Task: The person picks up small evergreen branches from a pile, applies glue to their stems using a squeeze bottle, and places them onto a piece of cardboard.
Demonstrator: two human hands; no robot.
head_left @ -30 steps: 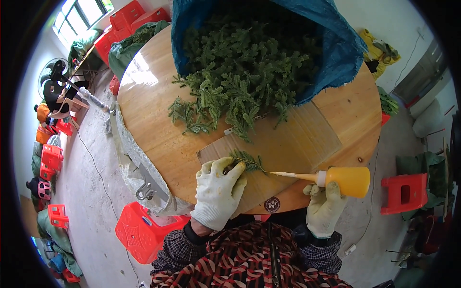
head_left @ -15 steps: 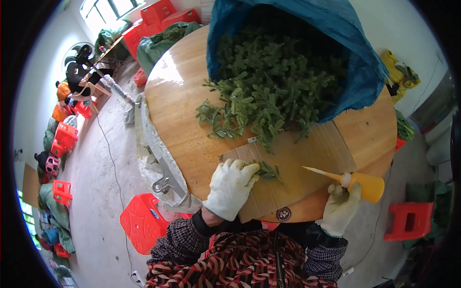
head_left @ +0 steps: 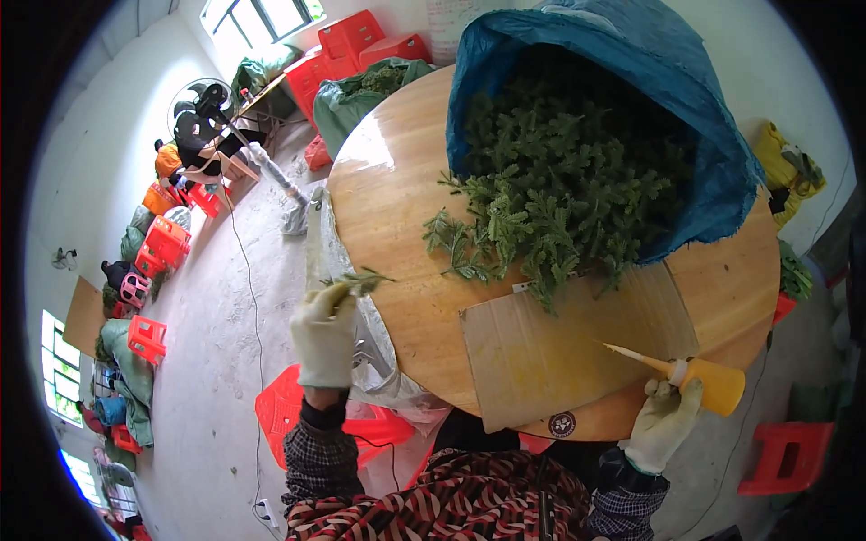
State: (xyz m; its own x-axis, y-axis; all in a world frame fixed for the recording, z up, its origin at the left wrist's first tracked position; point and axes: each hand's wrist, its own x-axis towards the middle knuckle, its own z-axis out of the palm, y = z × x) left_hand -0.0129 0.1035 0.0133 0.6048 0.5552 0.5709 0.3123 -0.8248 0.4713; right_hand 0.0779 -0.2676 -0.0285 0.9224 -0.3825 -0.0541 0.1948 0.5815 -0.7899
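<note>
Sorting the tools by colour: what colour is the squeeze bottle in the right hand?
Yellow-orange, with a long pale nozzle; the squeeze bottle shows clearly in the head view.

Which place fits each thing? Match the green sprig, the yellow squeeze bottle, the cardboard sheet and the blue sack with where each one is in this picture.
Things:
1. green sprig
2. yellow squeeze bottle
3. cardboard sheet
4. blue sack

Places:
A. flat on the round wooden table, near its front edge
B. in the left hand, out past the table's left rim
C. on the far side of the table, spilling green sprigs
D. in the right hand

Pairs: 1-B, 2-D, 3-A, 4-C
</note>
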